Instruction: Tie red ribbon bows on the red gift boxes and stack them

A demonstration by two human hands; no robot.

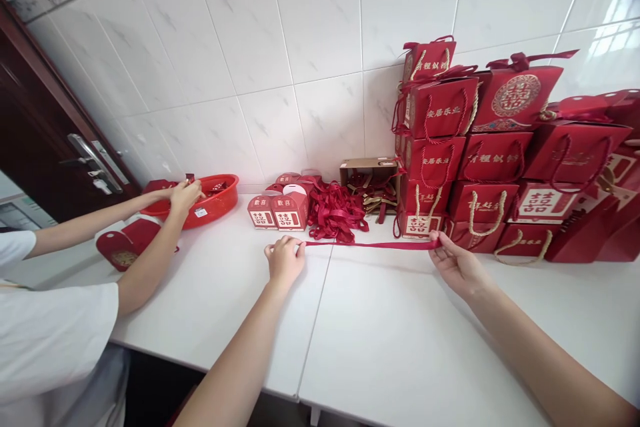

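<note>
A dark red ribbon (373, 245) is stretched sideways between my two hands, just above the white table. Its left end is pinched in the fingers of my left hand (286, 260), and the right end is held between the thumb and fingers of my right hand (457, 265). Behind it lies a tangled pile of red ribbons (337, 210). Small red boxes (291, 212) stand to the left of the pile. Many red gift boxes (443, 110) with cord handles are stacked behind my right hand.
On the left, another person's hands (186, 197) are over a red basin (214, 205), near an open red box (125, 247). A cardboard box (370, 163) with ribbons stands against the tiled wall. The white table (370, 333) has a seam near its middle.
</note>
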